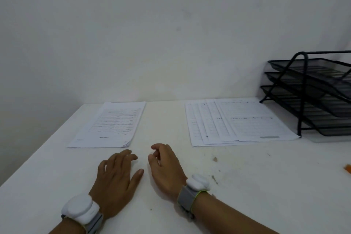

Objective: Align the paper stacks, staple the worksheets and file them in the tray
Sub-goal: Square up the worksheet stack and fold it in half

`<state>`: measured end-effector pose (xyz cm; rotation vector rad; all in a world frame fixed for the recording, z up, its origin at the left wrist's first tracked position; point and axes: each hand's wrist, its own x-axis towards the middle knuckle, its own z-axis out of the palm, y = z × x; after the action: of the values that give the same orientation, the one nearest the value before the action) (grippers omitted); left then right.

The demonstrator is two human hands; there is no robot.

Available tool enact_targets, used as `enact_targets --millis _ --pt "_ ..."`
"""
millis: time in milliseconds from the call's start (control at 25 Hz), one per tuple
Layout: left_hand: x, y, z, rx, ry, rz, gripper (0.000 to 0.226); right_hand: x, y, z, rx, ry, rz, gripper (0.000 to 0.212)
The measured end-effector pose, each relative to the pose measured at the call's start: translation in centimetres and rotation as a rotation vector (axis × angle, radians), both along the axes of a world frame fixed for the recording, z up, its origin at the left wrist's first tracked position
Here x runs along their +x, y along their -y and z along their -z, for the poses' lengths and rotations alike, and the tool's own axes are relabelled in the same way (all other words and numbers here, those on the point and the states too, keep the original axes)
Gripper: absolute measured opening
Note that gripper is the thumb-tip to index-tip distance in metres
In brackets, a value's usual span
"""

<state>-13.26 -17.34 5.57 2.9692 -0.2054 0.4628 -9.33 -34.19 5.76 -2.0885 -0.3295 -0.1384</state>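
Note:
A fairly neat stack of printed worksheets (112,126) lies at the table's back left. A second stack (239,121) is fanned out sideways at the back right, its right edge against the black wire tray (313,91), which has three tiers. My left hand (117,176) rests flat on the table with fingers spread, holding nothing. Beside it, my right hand (165,167) rests on the table with fingers loosely curled and nothing in it. Both hands lie in front of the stacks, apart from them. No stapler shows in view.
The white table (247,186) meets a white wall at the back, and its left edge runs diagonally. A small orange object (348,168) lies at the right edge of view. Small dark marks dot the table right of my right hand.

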Motion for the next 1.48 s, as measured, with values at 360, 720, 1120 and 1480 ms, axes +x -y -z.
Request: enact_targets --millis 360,720,1120,1480 --pt "0.9 9.0 0.3 -0.087 -0.048 0.207 0.042 -0.7 11.5 0.0 0.061 0.056 0.176 0.026" --pt "4.8 13.4 0.3 -0.21 -0.113 0.123 0.046 2.3 21.7 -0.2 -0.326 0.102 0.575 0.037" --pt "12.5 15.9 0.6 -0.173 -0.108 -0.112 0.066 5.9 23.5 2.5 -0.772 -0.036 0.579 0.076" --pt "12.7 15.5 1.4 -0.055 -0.087 -0.067 0.066 5.7 23.6 2.6 -0.829 -0.018 0.476 0.072"
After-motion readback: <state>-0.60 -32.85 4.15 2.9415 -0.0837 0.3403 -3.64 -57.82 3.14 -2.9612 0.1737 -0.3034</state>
